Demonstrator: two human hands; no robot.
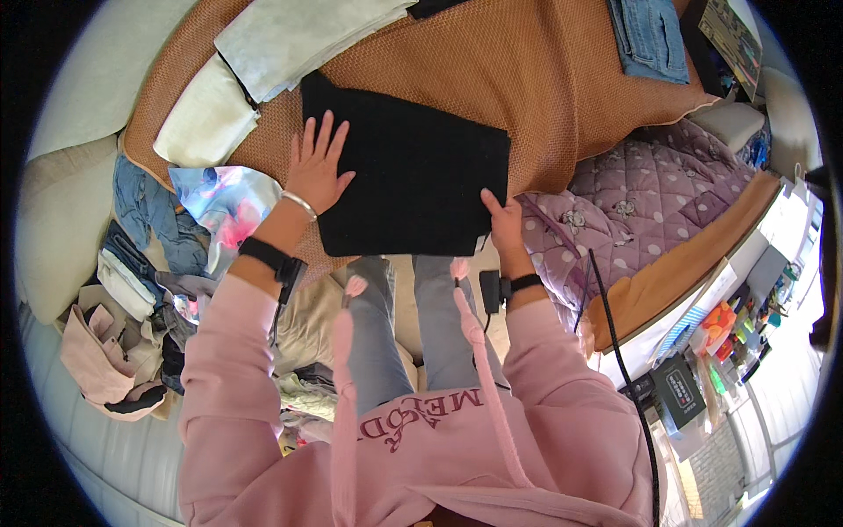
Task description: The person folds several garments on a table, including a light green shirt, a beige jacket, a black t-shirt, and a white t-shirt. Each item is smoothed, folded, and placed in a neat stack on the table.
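A folded black garment (415, 171) lies flat on a brown woven mat (474, 59) in front of me. My left hand (319, 165) rests on the garment's left side, palm down with the fingers spread. At the lower right corner my right hand (505, 221) grips the garment's edge, the thumb on top and the fingers hidden beneath. Folded whitish garments (290, 46) lie beyond my left hand, one of them (207, 115) nearer to it. A shiny blue and pink cloth (227, 204) is beside my left wrist.
Folded blue jeans (649, 39) lie at the mat's far right. A purple quilted cover with white dots (632, 197) is at the right. Crumpled clothes (108, 356) are piled at the left. A black cord (619, 356) hangs by my right arm, near a table with small items.
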